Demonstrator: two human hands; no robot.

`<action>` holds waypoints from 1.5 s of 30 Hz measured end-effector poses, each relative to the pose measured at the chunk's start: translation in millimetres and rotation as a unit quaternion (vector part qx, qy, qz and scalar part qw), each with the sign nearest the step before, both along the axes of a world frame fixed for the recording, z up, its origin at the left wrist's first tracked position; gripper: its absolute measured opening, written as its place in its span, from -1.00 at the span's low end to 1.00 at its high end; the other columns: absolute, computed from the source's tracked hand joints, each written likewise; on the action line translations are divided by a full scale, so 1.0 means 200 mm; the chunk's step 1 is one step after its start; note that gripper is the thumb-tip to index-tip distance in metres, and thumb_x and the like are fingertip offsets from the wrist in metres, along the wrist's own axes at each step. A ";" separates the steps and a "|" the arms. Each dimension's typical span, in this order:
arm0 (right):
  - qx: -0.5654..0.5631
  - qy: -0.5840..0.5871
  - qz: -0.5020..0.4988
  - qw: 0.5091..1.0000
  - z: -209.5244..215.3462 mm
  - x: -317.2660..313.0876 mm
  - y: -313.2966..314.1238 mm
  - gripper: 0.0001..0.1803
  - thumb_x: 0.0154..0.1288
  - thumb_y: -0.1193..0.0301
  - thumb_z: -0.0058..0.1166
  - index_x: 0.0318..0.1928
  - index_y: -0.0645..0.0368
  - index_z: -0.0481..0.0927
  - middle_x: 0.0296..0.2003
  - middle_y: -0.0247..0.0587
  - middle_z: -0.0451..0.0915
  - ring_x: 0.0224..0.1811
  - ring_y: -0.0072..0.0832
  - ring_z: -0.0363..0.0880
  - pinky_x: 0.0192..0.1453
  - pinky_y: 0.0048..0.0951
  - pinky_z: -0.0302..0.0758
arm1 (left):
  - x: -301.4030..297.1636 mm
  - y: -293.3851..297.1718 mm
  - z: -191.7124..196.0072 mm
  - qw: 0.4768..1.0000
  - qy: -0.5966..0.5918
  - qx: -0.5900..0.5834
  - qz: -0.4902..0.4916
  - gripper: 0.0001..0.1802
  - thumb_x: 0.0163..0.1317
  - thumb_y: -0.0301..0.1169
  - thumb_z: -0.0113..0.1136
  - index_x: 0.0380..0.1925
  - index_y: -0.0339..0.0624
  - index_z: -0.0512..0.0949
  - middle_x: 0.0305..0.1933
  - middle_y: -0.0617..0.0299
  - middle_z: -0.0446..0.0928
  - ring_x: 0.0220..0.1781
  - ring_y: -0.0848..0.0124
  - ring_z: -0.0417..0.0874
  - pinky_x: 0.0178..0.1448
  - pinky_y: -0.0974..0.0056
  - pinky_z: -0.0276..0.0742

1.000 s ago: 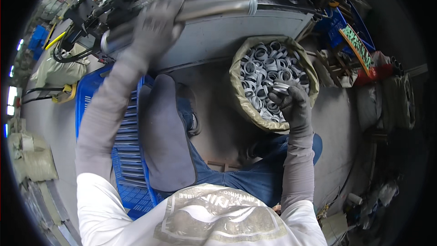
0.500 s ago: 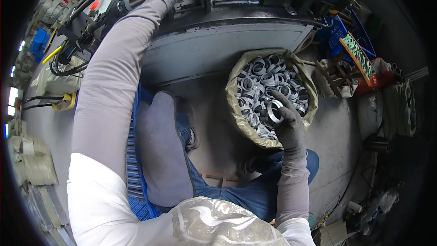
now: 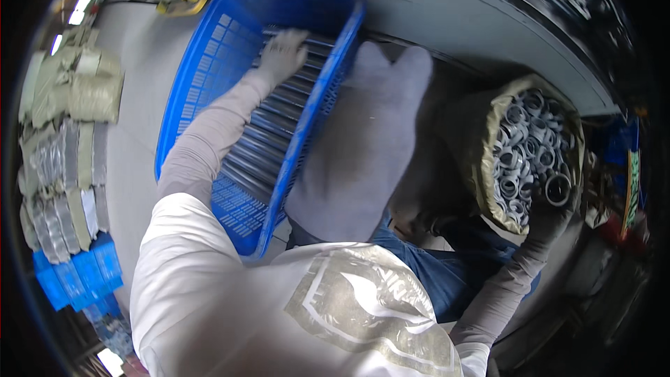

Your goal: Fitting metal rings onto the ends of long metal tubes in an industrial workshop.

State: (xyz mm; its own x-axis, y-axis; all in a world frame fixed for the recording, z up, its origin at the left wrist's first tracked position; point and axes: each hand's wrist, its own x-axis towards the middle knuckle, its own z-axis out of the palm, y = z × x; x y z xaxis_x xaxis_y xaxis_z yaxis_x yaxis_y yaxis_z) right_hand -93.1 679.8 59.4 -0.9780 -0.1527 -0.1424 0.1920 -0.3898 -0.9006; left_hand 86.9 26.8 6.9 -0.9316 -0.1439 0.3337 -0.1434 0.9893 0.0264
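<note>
My gloved left hand [image 3: 285,54] reaches into a long blue plastic basket [image 3: 181,101] and rests over the metal tubes [image 3: 262,143] lying side by side in it. Its fingers, slightly blurred, look spread, with nothing plainly in them. Over on the right, my gloved right hand [image 3: 553,220] grips a grey metal ring [image 3: 558,189] in shadow. That hand is at the near right rim of a woven sack [image 3: 481,153], which is filled with many similar loose rings [image 3: 534,129].
A grey cloth [image 3: 356,146] covers my leg between basket and sack. Behind runs a grey metal panel [image 3: 433,10] below the machine. Wrapped bundles [image 3: 66,174] and blue boxes [image 3: 80,272] are stacked at the far left. A yellow handle [image 3: 185,4] lies beyond the basket.
My left hand has left the machine and come down into the blue basket. The view has swung left. My right hand still holds the ring beside the sack.
</note>
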 end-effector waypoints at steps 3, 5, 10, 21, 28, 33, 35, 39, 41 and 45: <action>0.189 0.119 0.051 0.973 -0.16 -0.08 0.06 -0.44 0.58 0.32 0.07 0.46 0.26 0.35 0.24 -0.07 0.57 0.23 -0.27 0.62 0.31 -0.20 0.64 | 0.73 -0.18 -0.43 0.957 -0.264 -0.037 0.111 -0.59 0.32 -0.26 0.18 0.15 -0.09 0.59 0.12 0.11 0.62 0.18 0.08 0.61 0.26 0.01 0.51; 0.153 0.084 0.063 0.983 -0.22 -0.08 -0.01 -0.46 0.53 0.44 0.09 0.44 0.27 0.35 0.24 -0.08 0.57 0.23 -0.30 0.62 0.33 -0.22 0.63 | 1.01 -0.19 -0.63 0.935 -0.328 -0.036 0.132 -0.59 0.31 -0.27 0.19 0.15 -0.08 0.59 0.13 0.13 0.63 0.20 0.10 0.61 0.27 0.02 0.50; 0.426 0.225 0.086 0.872 -0.23 0.03 -0.06 -0.22 0.25 0.69 0.32 0.44 0.33 0.26 0.32 0.01 0.52 0.30 -0.34 0.57 0.31 -0.37 0.61 | 1.16 0.06 -0.98 0.960 -0.261 -0.083 0.064 -0.62 0.31 -0.38 0.16 0.14 -0.01 0.57 0.16 0.20 0.61 0.30 0.19 0.59 0.31 -0.03 0.44; 0.485 0.160 0.034 0.859 0.01 0.20 -0.42 -0.44 0.32 0.41 0.35 0.31 0.23 0.56 -0.02 -0.10 0.72 -0.02 -0.31 0.71 0.01 -0.36 0.66 | 1.16 0.16 -1.05 0.975 -0.215 0.013 0.045 -0.68 0.25 -0.48 0.21 0.02 -0.06 0.65 0.18 -0.02 0.61 0.13 -0.02 0.70 0.25 -0.12 0.51; -0.149 -0.193 0.092 0.966 0.06 0.25 -0.52 -0.43 0.61 -0.02 -0.11 0.24 0.21 0.57 -0.07 -0.10 0.70 -0.19 -0.30 0.67 -0.11 -0.23 0.66 | 0.84 -0.06 -0.55 0.868 -0.120 0.434 0.209 -0.78 0.25 -0.36 0.42 -0.22 -0.13 0.56 -0.45 0.28 0.57 -0.42 0.40 0.58 -0.29 0.22 0.51; -0.095 -0.181 0.104 0.973 0.05 0.30 -0.53 -0.46 0.65 -0.01 -0.17 0.21 0.16 0.60 -0.16 -0.16 0.71 -0.24 -0.43 0.69 -0.06 -0.34 0.68 | 0.27 0.48 0.56 0.966 0.058 0.253 -0.017 -0.35 0.17 -0.45 0.43 0.32 -0.16 0.57 0.13 0.00 0.60 0.09 0.10 0.61 0.20 0.10 0.52; -0.001 -0.095 0.095 0.991 0.05 0.34 -0.62 -0.49 0.65 0.02 -0.16 0.17 0.17 0.62 -0.19 -0.19 0.71 -0.21 -0.44 0.70 -0.05 -0.35 0.67 | 0.15 0.79 0.85 0.970 0.040 0.168 -0.172 -0.30 0.08 -0.48 0.38 0.33 -0.14 0.56 0.14 0.05 0.58 0.19 0.11 0.59 0.28 0.08 0.49; 0.299 0.255 0.060 0.918 0.10 0.41 -0.76 -0.65 0.56 0.28 -0.09 0.06 0.24 0.65 -0.16 -0.18 0.74 -0.08 -0.34 0.75 0.04 -0.37 0.65 | -0.04 1.33 0.94 0.954 -0.052 0.085 -0.282 -0.24 -0.03 -0.26 0.47 0.27 -0.14 0.55 0.07 -0.02 0.54 0.13 0.00 0.57 0.24 -0.05 0.45; 0.332 0.310 0.051 0.889 0.18 0.46 -0.80 -0.66 0.48 0.37 -0.11 0.05 0.28 0.66 -0.08 -0.07 0.75 -0.05 -0.28 0.75 0.08 -0.36 0.63 | -0.09 1.40 0.85 0.956 -0.069 0.078 -0.273 -0.23 -0.03 -0.24 0.47 0.27 -0.14 0.54 0.07 -0.02 0.55 0.13 -0.01 0.57 0.24 -0.06 0.46; 0.256 0.219 0.015 0.941 0.16 0.48 -0.81 -0.52 0.56 0.24 -0.27 0.04 0.29 0.67 -0.12 -0.02 0.73 -0.06 -0.24 0.74 0.08 -0.33 0.60 | -0.14 1.48 0.79 0.948 -0.119 0.087 -0.281 -0.19 -0.02 -0.23 0.48 0.29 -0.21 0.49 0.13 -0.03 0.58 0.13 0.01 0.62 0.23 -0.02 0.53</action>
